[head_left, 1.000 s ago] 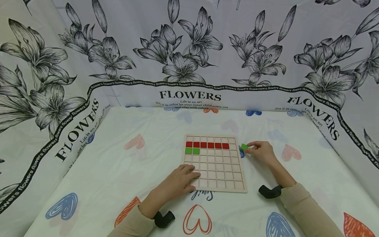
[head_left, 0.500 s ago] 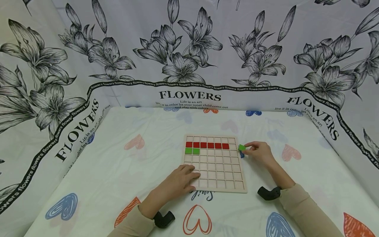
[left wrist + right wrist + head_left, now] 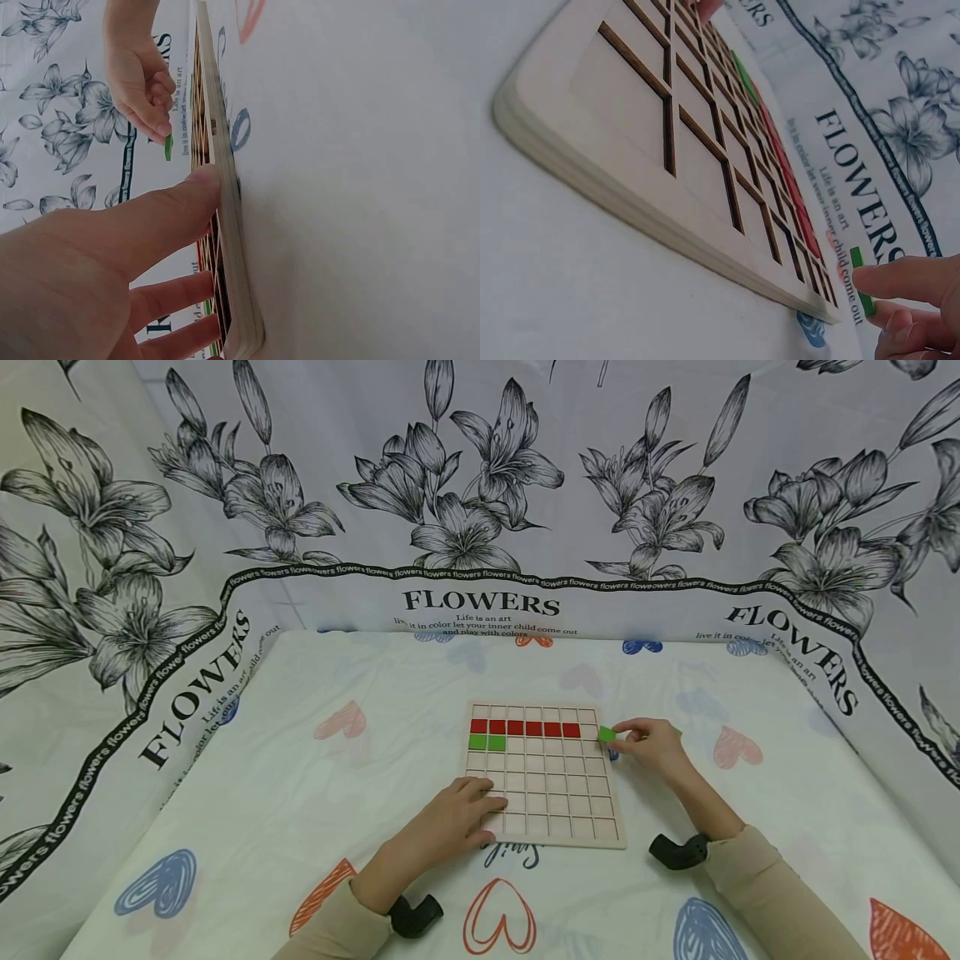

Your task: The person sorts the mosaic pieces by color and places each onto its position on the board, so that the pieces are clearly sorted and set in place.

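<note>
Right hand (image 3: 655,746) pinches a green tile (image 3: 607,734) near the right edge of the wooden grid board (image 3: 558,787), which lies on the cloth-covered counter (image 3: 408,697). Left hand (image 3: 453,817), fingers extended, rests on the board's left side. Six red tiles (image 3: 516,727) and two green tiles (image 3: 497,742) occupy adjacent rows.

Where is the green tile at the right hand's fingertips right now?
In the head view, the green tile is pinched by the right hand at the wooden board's right edge, just past the right end of the red tiles.
</note>
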`<state>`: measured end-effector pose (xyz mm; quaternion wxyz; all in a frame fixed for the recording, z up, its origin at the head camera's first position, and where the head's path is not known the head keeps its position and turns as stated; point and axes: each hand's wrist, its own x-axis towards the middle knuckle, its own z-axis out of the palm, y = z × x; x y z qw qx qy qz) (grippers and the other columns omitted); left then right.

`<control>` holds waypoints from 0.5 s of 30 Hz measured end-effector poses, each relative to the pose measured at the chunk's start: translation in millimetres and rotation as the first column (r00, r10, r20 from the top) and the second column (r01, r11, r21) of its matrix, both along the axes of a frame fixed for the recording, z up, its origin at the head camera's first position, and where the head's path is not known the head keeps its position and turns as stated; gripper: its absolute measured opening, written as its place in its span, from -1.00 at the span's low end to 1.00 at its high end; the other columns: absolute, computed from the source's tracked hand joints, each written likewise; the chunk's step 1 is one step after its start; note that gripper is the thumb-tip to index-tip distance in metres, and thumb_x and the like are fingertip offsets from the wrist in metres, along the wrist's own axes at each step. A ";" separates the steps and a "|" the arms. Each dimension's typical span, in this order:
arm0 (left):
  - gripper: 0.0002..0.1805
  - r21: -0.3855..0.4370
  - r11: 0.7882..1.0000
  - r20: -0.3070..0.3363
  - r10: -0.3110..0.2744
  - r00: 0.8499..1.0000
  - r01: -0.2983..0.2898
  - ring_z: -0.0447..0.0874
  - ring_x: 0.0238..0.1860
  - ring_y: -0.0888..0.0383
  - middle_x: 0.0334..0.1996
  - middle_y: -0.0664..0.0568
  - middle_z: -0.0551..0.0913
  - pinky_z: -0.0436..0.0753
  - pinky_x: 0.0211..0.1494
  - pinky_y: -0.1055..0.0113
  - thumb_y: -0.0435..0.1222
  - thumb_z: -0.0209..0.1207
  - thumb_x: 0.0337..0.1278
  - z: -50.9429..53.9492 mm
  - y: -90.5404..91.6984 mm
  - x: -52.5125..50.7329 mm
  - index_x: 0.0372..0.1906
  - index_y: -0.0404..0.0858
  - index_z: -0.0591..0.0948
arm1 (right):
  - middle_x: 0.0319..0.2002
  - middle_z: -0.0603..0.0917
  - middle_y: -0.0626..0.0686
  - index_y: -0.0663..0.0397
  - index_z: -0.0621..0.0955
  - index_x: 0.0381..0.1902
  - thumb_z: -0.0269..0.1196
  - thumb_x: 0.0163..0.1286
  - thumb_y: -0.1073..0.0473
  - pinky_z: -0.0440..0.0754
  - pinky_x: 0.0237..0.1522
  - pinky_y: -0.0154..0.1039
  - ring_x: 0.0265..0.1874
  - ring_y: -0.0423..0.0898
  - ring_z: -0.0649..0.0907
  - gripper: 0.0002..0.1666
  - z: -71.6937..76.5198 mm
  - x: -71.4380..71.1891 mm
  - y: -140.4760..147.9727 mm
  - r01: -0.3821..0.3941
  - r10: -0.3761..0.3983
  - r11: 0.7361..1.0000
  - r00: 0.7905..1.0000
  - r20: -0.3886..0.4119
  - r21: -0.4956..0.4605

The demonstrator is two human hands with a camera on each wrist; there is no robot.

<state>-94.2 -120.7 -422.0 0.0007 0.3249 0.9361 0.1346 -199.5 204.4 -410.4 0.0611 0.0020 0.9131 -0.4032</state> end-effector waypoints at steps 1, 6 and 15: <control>-0.53 0.000 1.000 0.000 -0.001 1.000 0.001 0.44 0.27 -0.02 0.21 -0.08 0.52 0.51 0.29 0.07 -0.09 0.24 0.16 0.2 -0.1 0.2 0.18 -0.09 0.55 | -0.57 0.43 -0.10 0.34 0.63 -0.04 0.36 0.20 0.17 0.32 -0.59 -0.37 -0.60 -0.23 0.36 -0.57 0.3 0.3 -0.5 -0.001 0.001 1.000 1.000 -0.002 -0.001; -0.53 0.004 1.000 0.004 -0.005 1.000 0.005 0.44 0.27 -0.02 0.22 -0.09 0.52 0.51 0.28 0.07 -0.10 0.24 0.17 1.0 -0.2 0.6 0.18 -0.09 0.55 | -0.57 0.44 -0.10 0.34 0.63 -0.03 0.36 0.20 0.18 0.31 -0.61 -0.38 -0.63 -0.25 0.35 -0.57 1.7 1.8 -3.8 -0.013 0.013 1.000 1.000 -0.007 -0.003; -0.53 0.002 1.000 0.004 -0.009 1.000 0.009 0.42 0.28 -0.01 0.22 -0.09 0.51 0.50 0.29 0.07 -0.10 0.24 0.18 1.0 -0.8 0.9 0.19 -0.10 0.54 | -0.54 0.47 -0.08 0.29 0.65 -0.02 0.38 0.19 0.18 0.31 -0.59 -0.37 -0.56 -0.19 0.38 -0.58 1.5 1.4 -10.3 -0.024 0.024 1.000 1.000 0.004 0.010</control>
